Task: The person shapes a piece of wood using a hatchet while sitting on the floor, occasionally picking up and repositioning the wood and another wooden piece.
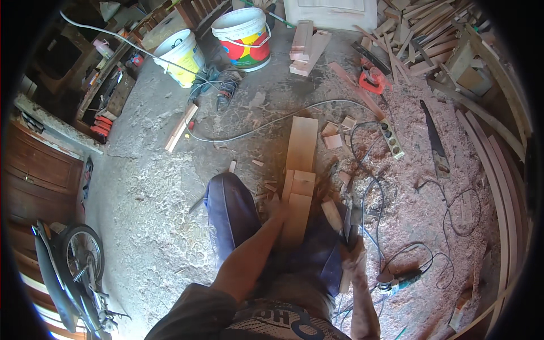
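Observation:
A long pale board (302, 139) runs away from me between my knees, with shorter wooden blocks (300, 184) stacked on its near part. My left hand (277, 209) grips the left side of that stack, its fingers partly hidden by the wood. Low on the right, by my right knee, my right hand (356, 255) is closed round a dark, narrow tool (350, 233). A greyish blade-like part shows at the tool's upper end, but blur hides its kind. Beside it a short wooden piece (332, 214) stands tilted near my right thigh.
Wood offcuts (332, 140), a power strip (392, 139) and loose cables lie ahead. A handsaw (435, 139) and an angle grinder (399, 280) are on the shavings to the right. Two buckets (241, 25) stand far off; a motorcycle (73, 272) is at left.

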The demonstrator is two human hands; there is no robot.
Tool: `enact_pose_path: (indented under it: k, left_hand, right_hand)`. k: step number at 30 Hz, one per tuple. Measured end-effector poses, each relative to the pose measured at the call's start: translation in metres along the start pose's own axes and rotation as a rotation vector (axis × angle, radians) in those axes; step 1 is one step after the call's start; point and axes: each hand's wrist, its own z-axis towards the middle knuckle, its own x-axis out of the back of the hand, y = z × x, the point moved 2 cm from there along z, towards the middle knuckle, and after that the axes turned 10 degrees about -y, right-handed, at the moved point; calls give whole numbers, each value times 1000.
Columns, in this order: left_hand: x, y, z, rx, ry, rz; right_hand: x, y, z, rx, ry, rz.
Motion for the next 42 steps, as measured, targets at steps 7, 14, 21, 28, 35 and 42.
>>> enact_pose_path:
  k: [7,14,21,28,35,42]
  left_hand:
    - [132,129,-48,-537,-625,-1327]
    - [188,158,-48,-764,-233,-1470]
    - [188,164,-12,-768,-233,-1087]
    - [166,157,-9,-802,-248,-1099]
    - [162,163,-17,-849,-183,-965]
    - [152,163,-16,-797,-183,-895]
  right_hand:
    - [12,-103,53,185,116,120]
    - [-18,-139,68,366,117,132]
    - [-35,-107,-9,-104,-1,633]
    - [-40,-84,-30,-17,-13,1031]
    - [-43,-84,-32,7,10,1020]
    - [-37,-88,-31,-35,33,935]
